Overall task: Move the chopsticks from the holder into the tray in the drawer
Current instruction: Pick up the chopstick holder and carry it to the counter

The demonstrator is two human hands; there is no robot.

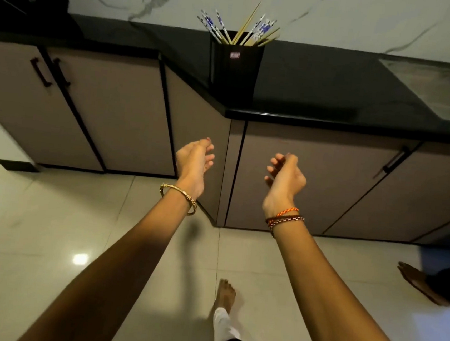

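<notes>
A black square holder (235, 67) stands on the dark countertop (321, 97) near its front corner. Several chopsticks (241, 29), some blue-and-white patterned and some plain wood, stick up out of it. My left hand (194, 162) and my right hand (285, 176) are raised side by side in front of the cabinet fronts, well below the holder, palms facing each other. Both have loosely curled fingers and hold nothing. No open drawer or tray is in view.
Closed brown cabinet doors with dark handles (395, 162) run under the counter. The marble wall (343, 14) is behind. My bare foot (225, 296) is on the tiled floor. Another person's foot (416, 279) is at the right edge.
</notes>
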